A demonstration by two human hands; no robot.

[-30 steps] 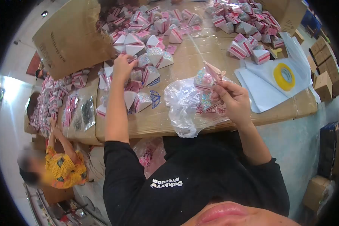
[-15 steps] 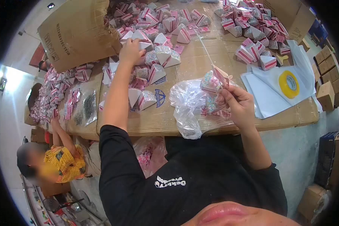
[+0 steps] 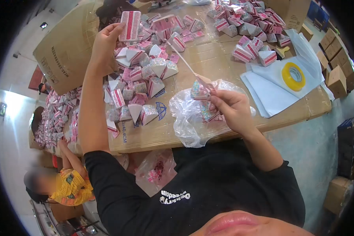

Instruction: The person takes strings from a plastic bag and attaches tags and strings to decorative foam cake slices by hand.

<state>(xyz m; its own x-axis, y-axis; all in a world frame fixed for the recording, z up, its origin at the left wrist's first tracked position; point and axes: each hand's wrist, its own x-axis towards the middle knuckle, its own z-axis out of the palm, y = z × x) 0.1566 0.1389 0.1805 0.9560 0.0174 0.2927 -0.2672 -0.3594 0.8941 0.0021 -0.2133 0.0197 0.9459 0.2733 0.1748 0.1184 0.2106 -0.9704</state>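
Note:
My left hand (image 3: 108, 41) is raised over the heap at the back left, its fingers pinching a pink-and-white cake-slice toy (image 3: 130, 26) by one edge. Over the clear plastic bag (image 3: 185, 129), my right hand (image 3: 232, 110) is closed on a small pinkish tag (image 3: 204, 83). From that tag a thin white strip (image 3: 183, 59) runs up and left towards the heap. Speckled cake slices (image 3: 206, 110) lie on the bag just beside my right fingers, partly hidden by them. A pile of similar cake slices (image 3: 157, 65) spreads below my left hand.
Another pile of slices (image 3: 249, 23) lies at the back right. A yellow tape roll (image 3: 293, 76) rests on white sheets (image 3: 259, 94). A large open carton (image 3: 67, 47) stands at the left, with more slices beyond it and a person in a yellow patterned shirt (image 3: 72, 187).
My left hand has lifted from the pile, up and left, with a cake-slice toy in it. My right hand still holds the tag, a little further left in view. The view has shifted.

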